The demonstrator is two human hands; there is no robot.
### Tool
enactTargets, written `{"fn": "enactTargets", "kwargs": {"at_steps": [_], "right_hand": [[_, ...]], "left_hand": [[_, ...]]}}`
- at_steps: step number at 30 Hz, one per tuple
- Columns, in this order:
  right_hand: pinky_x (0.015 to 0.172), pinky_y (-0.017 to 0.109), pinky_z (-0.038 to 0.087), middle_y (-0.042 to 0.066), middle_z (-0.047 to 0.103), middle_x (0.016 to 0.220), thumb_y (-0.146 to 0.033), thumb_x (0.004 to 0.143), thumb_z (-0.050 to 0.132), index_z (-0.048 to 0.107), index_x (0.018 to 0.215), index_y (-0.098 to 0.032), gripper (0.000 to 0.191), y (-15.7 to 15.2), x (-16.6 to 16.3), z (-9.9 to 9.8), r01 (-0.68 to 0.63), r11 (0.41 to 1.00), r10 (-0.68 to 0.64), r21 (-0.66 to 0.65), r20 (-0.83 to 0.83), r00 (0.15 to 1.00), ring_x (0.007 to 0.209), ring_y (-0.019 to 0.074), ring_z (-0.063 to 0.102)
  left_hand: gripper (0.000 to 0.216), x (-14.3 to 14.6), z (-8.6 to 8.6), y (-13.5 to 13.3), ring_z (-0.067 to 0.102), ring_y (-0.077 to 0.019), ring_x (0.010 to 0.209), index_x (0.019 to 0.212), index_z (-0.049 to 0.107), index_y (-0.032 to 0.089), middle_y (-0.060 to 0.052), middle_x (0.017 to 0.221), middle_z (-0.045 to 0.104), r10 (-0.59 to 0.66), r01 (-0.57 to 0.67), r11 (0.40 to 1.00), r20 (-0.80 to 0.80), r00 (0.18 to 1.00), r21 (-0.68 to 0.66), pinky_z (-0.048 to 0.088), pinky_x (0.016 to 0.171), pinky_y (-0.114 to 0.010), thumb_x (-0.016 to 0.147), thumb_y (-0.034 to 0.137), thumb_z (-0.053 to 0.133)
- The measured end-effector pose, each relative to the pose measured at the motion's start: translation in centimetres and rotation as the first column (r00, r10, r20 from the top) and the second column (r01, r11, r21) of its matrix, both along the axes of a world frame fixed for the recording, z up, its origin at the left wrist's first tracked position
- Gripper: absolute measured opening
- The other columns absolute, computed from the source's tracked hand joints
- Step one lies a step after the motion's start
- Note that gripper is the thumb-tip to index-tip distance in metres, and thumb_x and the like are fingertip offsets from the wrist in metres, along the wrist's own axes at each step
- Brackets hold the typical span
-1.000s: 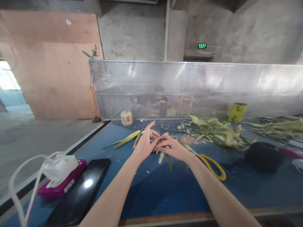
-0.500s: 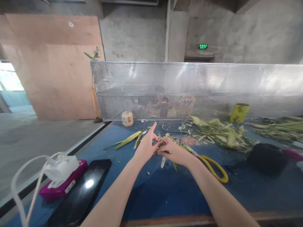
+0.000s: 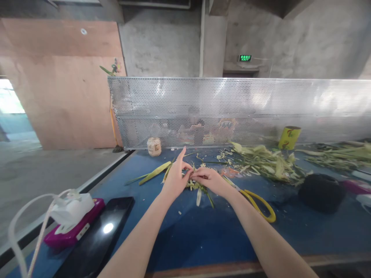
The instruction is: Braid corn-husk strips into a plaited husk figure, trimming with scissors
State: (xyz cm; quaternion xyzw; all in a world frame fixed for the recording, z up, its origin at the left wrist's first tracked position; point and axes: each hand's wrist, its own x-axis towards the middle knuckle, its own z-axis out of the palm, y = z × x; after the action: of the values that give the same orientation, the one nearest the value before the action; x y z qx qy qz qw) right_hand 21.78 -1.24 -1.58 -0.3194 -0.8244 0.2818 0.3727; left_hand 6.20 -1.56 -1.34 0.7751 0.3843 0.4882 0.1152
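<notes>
Watching remotely, I see the left hand [image 3: 174, 177] and right hand [image 3: 213, 180] meet at the fingertips above plant scraps [image 3: 203, 190] on the blue surface [image 3: 203, 239]; whether either grips anything, I cannot tell. Compared with a second ago, the right fingers reach straighter, exposing more scraps. Yellow-handled scissors [image 3: 271, 219] lie near the right hand.

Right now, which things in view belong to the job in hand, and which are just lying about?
Likely in the job:
left hand and right hand, close together
plant scraps beneath them
yellow-handled scissors, not held
leaf pile

Likely just lying about:
phone
purple power strip
yellow cylinder
black round object, use unclear
</notes>
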Motion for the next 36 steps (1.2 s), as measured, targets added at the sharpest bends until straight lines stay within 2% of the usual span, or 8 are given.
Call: {"fn": "enactTargets", "kwargs": {"at_steps": [6, 13, 16, 19, 22, 25, 28, 36], "right_hand": [[0.052, 0.022, 0.033, -0.001, 0.053, 0.061, -0.032, 0.074, 0.05, 0.065, 0.082, -0.015, 0.024, 0.4, 0.3, 0.2, 0.075, 0.968, -0.125, -0.24, -0.201, 0.972, 0.052, 0.008, 0.041], [0.049, 0.021, 0.028, -0.003, 0.043, 0.053, -0.037, 0.076, 0.047, 0.063, 0.077, -0.016, 0.027, 1.5, 0.5, -0.7, 0.105, 0.977, -0.143, -0.184, -0.206, 0.968, 0.049, 0.0079, 0.036], [0.05, 0.021, 0.028, -0.003, 0.047, 0.057, -0.038, 0.076, 0.046, 0.062, 0.076, -0.017, 0.026, 1.1, 0.5, -0.4, 0.117, 0.978, -0.146, -0.174, -0.17, 0.974, 0.05, 0.008, 0.037], [0.053, 0.022, 0.031, -0.001, 0.052, 0.063, -0.036, 0.077, 0.047, 0.061, 0.075, -0.017, 0.024, 0.4, 0.3, 0.1, 0.127, 0.982, -0.146, -0.14, -0.133, 0.98, 0.055, 0.009, 0.042], [0.062, 0.023, 0.036, 0.001, 0.056, 0.07, -0.031, 0.076, 0.048, 0.061, 0.071, -0.017, 0.02, -0.2, 0.1, 0.5, 0.091, 0.993, -0.102, -0.081, -0.144, 0.984, 0.065, 0.0112, 0.049], [0.067, 0.024, 0.038, 0.001, 0.056, 0.072, -0.027, 0.075, 0.049, 0.061, 0.069, -0.017, 0.017, -0.2, 0.1, 0.5, 0.067, 0.998, -0.069, -0.017, -0.17, 0.983, 0.071, 0.0123, 0.051], [0.067, 0.024, 0.038, 0.001, 0.054, 0.073, -0.025, 0.076, 0.048, 0.06, 0.069, -0.018, 0.016, -0.1, 0.3, 0.3, 0.046, 0.998, -0.037, 0.045, -0.173, 0.984, 0.071, 0.0121, 0.05], [0.066, 0.025, 0.038, 0.002, 0.051, 0.07, -0.024, 0.077, 0.049, 0.06, 0.067, -0.018, 0.016, -0.6, 0.4, 0.4, -0.015, 0.992, 0.037, 0.128, -0.176, 0.984, 0.068, 0.0121, 0.049]], "left_hand": [[0.082, -0.1, 0.6, 0.0, 0.05, -0.0112, 0.057, 0.133, 0.011, 0.014, -0.001, 0.069, 0.063, 0.092, -0.025, 0.975, 0.302, 0.949, -0.219, 0.035, 0.054, -0.025, 0.068, 0.023, 0.059], [0.076, -0.3, 0.6, 0.1, 0.054, -0.0115, 0.066, 0.129, 0.022, 0.015, 0.0, 0.071, 0.062, 0.154, -0.037, 0.959, 0.409, 0.899, -0.281, 0.038, 0.059, -0.024, 0.065, 0.026, 0.062], [0.069, 0.0, 0.3, 0.5, 0.056, -0.0124, 0.071, 0.126, 0.024, 0.015, -0.002, 0.074, 0.061, 0.173, 0.042, 0.922, 0.506, 0.845, -0.385, 0.04, 0.06, -0.023, 0.067, 0.024, 0.061], [0.057, 0.2, 0.1, 0.5, 0.057, -0.0113, 0.065, 0.12, 0.028, 0.018, -0.001, 0.074, 0.06, 0.221, 0.239, 0.775, 0.605, 0.765, -0.585, 0.04, 0.053, -0.022, 0.071, 0.026, 0.057], [0.043, 0.4, 0.1, -0.1, 0.056, -0.0117, 0.057, 0.103, 0.044, 0.016, -0.001, 0.068, 0.058, 0.193, 0.402, 0.585, 0.602, 0.775, -0.705, 0.039, 0.05, -0.023, 0.067, 0.029, 0.063], [0.041, 0.6, 0.2, -0.7, 0.055, -0.0102, 0.056, 0.091, 0.051, 0.015, -0.001, 0.065, 0.057, 0.072, 0.51, 0.505, 0.623, 0.779, -0.696, 0.038, 0.051, -0.022, 0.057, 0.028, 0.071], [0.05, 0.5, 0.0, -0.7, 0.053, -0.0085, 0.058, 0.095, 0.05, 0.016, 0.002, 0.064, 0.055, 0.018, 0.562, 0.491, 0.652, 0.758, -0.666, 0.036, 0.053, -0.022, 0.053, 0.029, 0.074], [0.077, 0.2, -0.5, -0.3, 0.045, -0.0058, 0.051, 0.117, 0.038, 0.017, 0.005, 0.061, 0.053, -0.043, 0.529, 0.561, 0.615, 0.787, -0.637, 0.031, 0.051, -0.021, 0.05, 0.027, 0.074]]}}
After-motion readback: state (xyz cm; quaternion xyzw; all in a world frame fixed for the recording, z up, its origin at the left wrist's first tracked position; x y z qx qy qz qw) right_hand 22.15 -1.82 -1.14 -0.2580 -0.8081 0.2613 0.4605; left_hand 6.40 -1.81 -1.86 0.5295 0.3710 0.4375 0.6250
